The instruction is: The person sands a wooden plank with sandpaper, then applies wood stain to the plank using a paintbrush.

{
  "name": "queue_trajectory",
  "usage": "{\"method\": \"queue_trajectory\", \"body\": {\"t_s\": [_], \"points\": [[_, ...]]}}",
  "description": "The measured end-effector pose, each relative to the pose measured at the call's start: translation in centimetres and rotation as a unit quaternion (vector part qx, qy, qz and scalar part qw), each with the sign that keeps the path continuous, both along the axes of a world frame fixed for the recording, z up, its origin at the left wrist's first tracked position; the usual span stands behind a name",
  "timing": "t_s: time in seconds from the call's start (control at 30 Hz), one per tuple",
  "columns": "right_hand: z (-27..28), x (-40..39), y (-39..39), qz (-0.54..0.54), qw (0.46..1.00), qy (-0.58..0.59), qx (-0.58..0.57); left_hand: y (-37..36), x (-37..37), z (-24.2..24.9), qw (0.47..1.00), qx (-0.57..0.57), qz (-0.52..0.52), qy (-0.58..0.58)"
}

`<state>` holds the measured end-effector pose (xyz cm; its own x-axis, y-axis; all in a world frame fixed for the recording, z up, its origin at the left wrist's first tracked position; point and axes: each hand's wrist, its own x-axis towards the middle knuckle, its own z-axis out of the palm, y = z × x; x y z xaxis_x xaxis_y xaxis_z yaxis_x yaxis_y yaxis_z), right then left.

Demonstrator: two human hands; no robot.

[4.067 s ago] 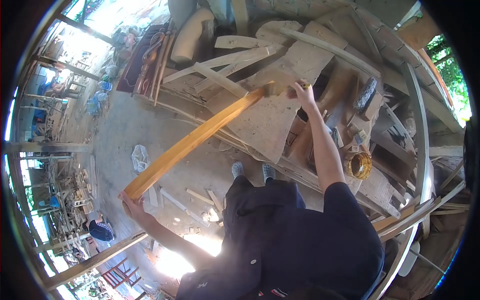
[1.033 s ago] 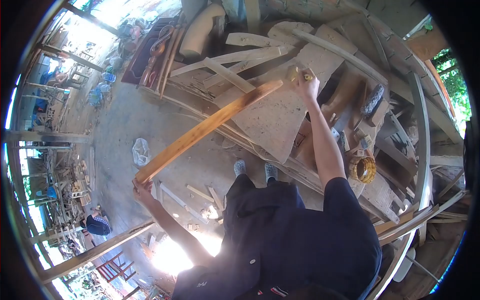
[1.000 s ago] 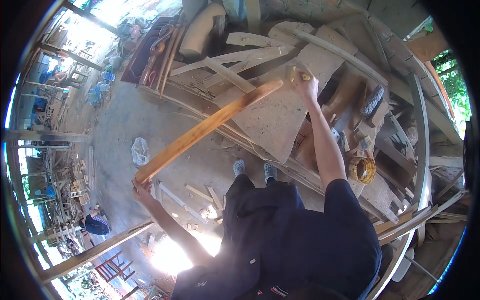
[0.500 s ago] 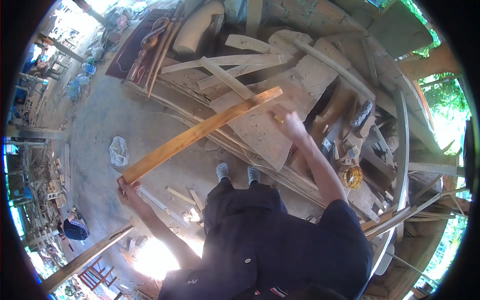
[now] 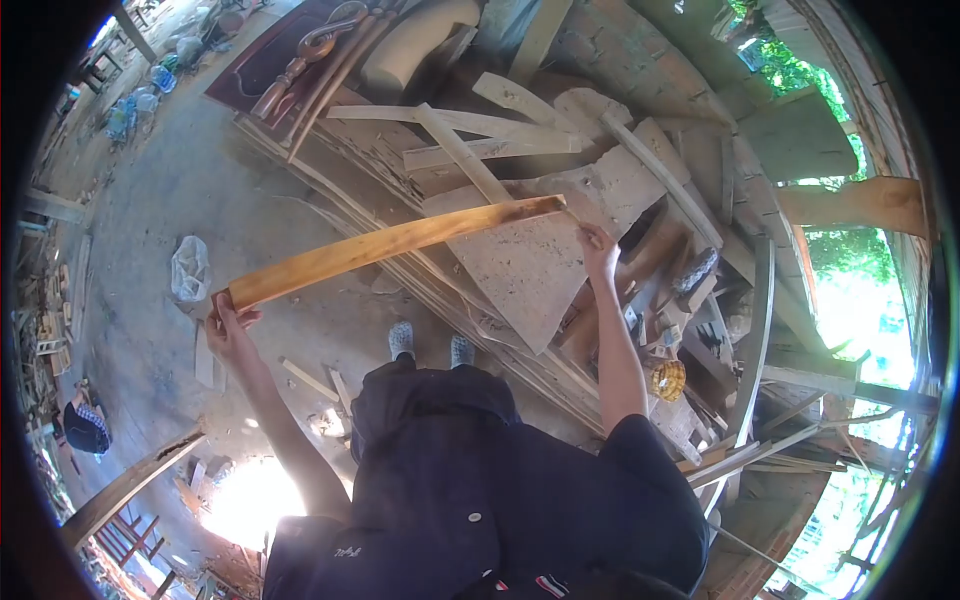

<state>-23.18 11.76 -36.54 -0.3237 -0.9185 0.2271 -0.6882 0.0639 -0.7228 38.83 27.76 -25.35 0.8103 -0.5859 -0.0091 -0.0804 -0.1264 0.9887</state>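
A long orange-brown wooden board (image 5: 400, 240) spans the space before me, its right end higher in the view than its left. My left hand (image 5: 232, 330) is closed on the board's left end. Just beyond the right end, my right hand (image 5: 598, 250) is closed in a pinch round a small thin item that points toward the board's tip. That item is too small to name. Under the board's right part lies a wide dusty wooden slab (image 5: 530, 270).
Loose planks (image 5: 460, 155) and a curved wood block (image 5: 415, 45) lie on the pile ahead. A carved piece (image 5: 290, 75) rests at the upper left. A yellow roll (image 5: 667, 380) sits at the right. A plastic bag (image 5: 190, 270) lies on the floor.
My right hand has come to the board's right end from a blurred position below it. The board now slopes less. The whole view has shifted, with my feet and body further left.
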Motion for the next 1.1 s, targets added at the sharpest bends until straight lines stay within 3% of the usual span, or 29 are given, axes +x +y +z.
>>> {"method": "queue_trajectory", "body": {"t_s": [0.07, 0.13, 0.23, 0.37, 0.43, 0.53, 0.63, 0.8, 0.87, 1.0, 1.1], "points": [[0.9, 1.5, 1.0, 0.060, 0.996, -0.057, 0.041, -1.2, 0.5, 0.4, 1.000, 0.005, -0.005, -0.001], [1.5, 1.4, 0.9, 0.047, 0.989, -0.115, 0.076, -2.3, 1.1, 0.5, 1.000, 0.013, -0.009, -0.002], [-0.4, -0.4, -0.5, -0.043, 0.995, -0.088, -0.007, -4.2, 2.1, 0.3, 1.000, 0.004, -0.025, 0.005], [-0.2, -0.8, -1.6, -0.017, 0.999, -0.026, 0.043, -6.6, 2.6, 2.0, 0.999, 0.003, -0.054, 0.001], [0.4, -0.8, -2.1, 0.026, 0.991, 0.130, 0.002, -7.2, 2.5, 2.8, 0.998, 0.008, -0.060, -0.007], [0.7, -0.1, -2.5, 0.028, 0.998, 0.056, 0.021, -8.1, 2.0, 3.8, 0.997, -0.021, -0.072, 0.015], [1.4, 0.0, -3.1, 0.063, 0.988, 0.130, 0.047, -8.8, 2.0, 4.4, 0.998, -0.010, -0.067, 0.011], [2.6, 0.6, -3.8, 0.031, 0.993, 0.098, 0.062, -9.5, 2.5, 4.4, 0.997, -0.022, -0.079, 0.002], [2.6, 0.9, -3.8, 0.030, 0.985, 0.121, 0.117, -9.6, 2.2, 5.0, 0.996, -0.018, -0.082, 0.005], [2.2, 0.5, -4.5, -0.006, 0.980, 0.165, 0.112, -9.7, 2.4, 5.2, 0.995, -0.013, -0.102, -0.001], [2.2, 1.4, -4.1, 0.026, 0.983, 0.149, 0.100, -9.8, 2.6, 5.5, 0.991, -0.031, -0.128, 0.009]]}}
